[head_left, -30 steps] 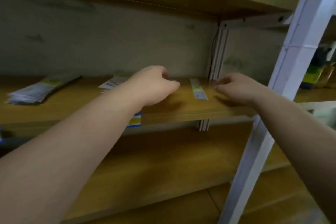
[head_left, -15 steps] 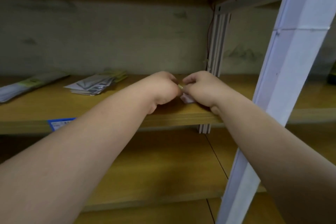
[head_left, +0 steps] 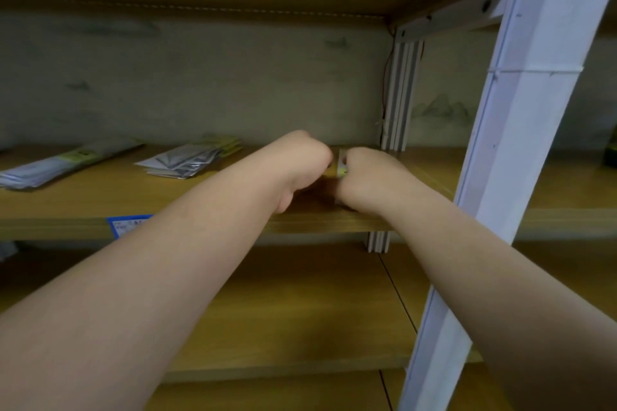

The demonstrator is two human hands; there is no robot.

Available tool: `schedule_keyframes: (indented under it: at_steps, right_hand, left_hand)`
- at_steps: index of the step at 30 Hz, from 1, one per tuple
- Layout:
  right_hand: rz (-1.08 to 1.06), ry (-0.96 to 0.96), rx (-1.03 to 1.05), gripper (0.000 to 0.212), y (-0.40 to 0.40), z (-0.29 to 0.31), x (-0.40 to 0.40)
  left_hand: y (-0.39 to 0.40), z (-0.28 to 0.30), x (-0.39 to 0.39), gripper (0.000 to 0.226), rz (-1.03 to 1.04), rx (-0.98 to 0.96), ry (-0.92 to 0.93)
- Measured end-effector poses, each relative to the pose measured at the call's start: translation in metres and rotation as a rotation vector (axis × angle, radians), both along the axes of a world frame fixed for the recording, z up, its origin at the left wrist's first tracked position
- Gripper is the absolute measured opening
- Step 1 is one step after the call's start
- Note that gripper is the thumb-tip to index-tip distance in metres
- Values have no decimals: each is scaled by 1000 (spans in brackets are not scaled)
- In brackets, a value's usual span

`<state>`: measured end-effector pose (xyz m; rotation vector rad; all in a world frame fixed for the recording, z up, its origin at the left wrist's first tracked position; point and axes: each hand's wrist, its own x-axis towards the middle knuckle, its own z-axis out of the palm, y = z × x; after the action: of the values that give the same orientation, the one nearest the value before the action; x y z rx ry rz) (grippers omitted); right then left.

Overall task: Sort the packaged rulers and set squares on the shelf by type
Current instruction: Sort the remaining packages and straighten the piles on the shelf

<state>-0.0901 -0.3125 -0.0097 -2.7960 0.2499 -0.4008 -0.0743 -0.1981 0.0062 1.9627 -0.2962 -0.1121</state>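
Both my hands meet over a short packaged ruler (head_left: 342,166) on the wooden shelf (head_left: 100,203). My right hand (head_left: 367,180) curls around the ruler, of which only a strip with a yellow-green label shows between the hands. My left hand (head_left: 300,163) is curled just left of it; whether it holds the ruler is hidden. A stack of packaged set squares (head_left: 187,160) lies to the left of my hands. Farther left lies a pile of long packaged rulers (head_left: 56,165).
A white metal post (head_left: 521,157) slants up on the right, close to my right forearm. A grey upright (head_left: 399,93) stands at the shelf's back. A blue price label (head_left: 127,225) sticks to the shelf's front edge. A lower wooden shelf (head_left: 300,304) lies below.
My right hand moved left onto the short ruler and both hands closed in together over it. The view shifted right, so the piles now sit farther left.
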Motion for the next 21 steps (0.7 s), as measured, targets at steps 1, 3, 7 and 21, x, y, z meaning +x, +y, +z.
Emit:
schedule_keyframes:
  at_steps: [1, 3, 7, 21]
  right_hand:
    - [14, 7, -94, 46, 0, -2, -3]
    - [37, 42, -273, 61, 0, -5, -10]
    - [177, 193, -281, 68, -7, -1, -37]
    - [292, -383, 227, 39, 2, -37, -68]
  left_hand:
    - [1, -1, -2, 50, -4, 8, 7]
    - [3, 0, -8, 36, -24, -2, 27]
    - [7, -5, 0, 15, -63, -99, 56]
    - [34, -10, 1, 8, -161, -137, 128]
